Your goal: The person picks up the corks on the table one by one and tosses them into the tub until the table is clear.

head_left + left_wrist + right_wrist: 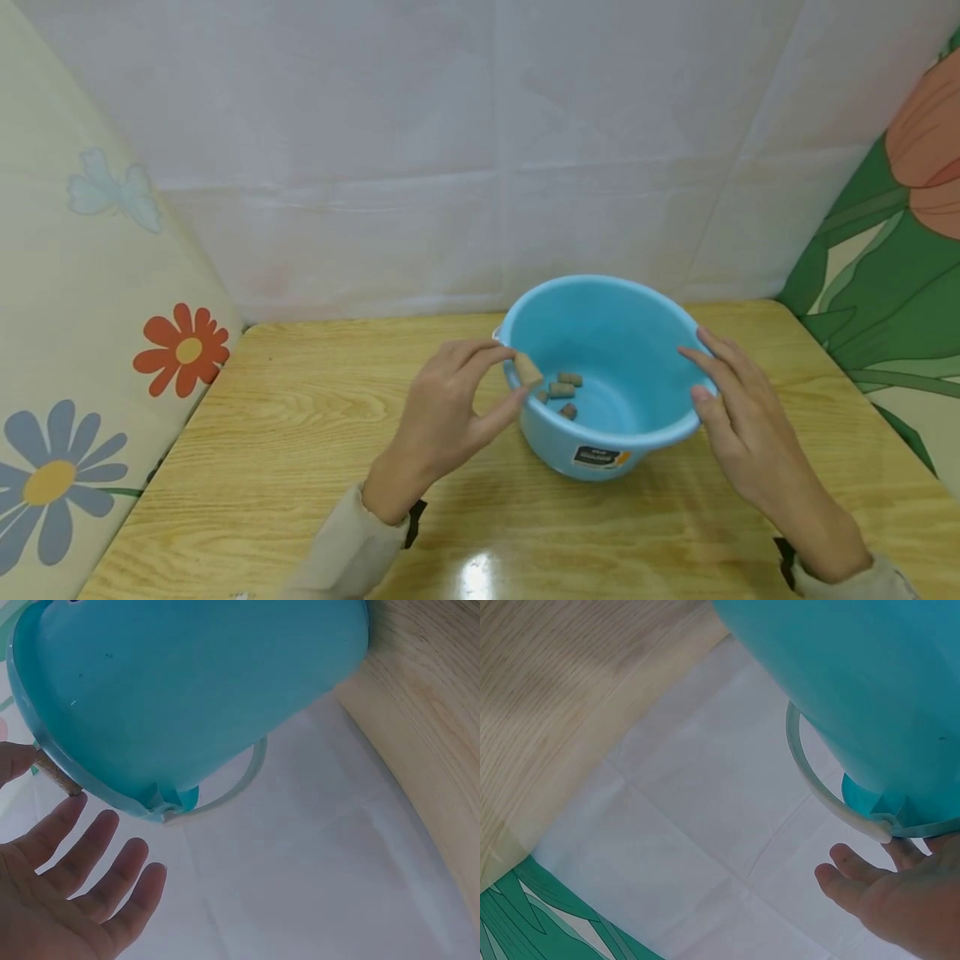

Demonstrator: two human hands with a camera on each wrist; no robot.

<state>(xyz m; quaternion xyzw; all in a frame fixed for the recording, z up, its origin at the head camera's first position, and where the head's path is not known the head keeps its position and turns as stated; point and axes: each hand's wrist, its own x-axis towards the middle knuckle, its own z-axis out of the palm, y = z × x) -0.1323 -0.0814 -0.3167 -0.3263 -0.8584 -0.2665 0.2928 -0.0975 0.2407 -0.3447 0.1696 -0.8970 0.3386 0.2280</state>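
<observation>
My left hand (442, 408) pinches a cork (528, 371) between thumb and forefinger at the left rim of a light blue plastic bucket (592, 458). The left wrist view shows the pinched cork (57, 772) close against the rim, the other fingers spread and holding nothing. Inside the bucket, several corks (561, 390) lie on the bottom toward the left. On the opposite side, my right hand (750, 425) rests on the rim with fairly straight fingers, their tips reaching over the edge. In the right wrist view, that hand (907, 900) is partly cut off by the frame.
The bucket stands on a wood-grain table (315, 433). Its pale handle (810, 776) hangs at the far side. A white cloth (337, 167) closes off the back, with a flower-printed panel (82, 333) at left and another printed panel (885, 292) at right.
</observation>
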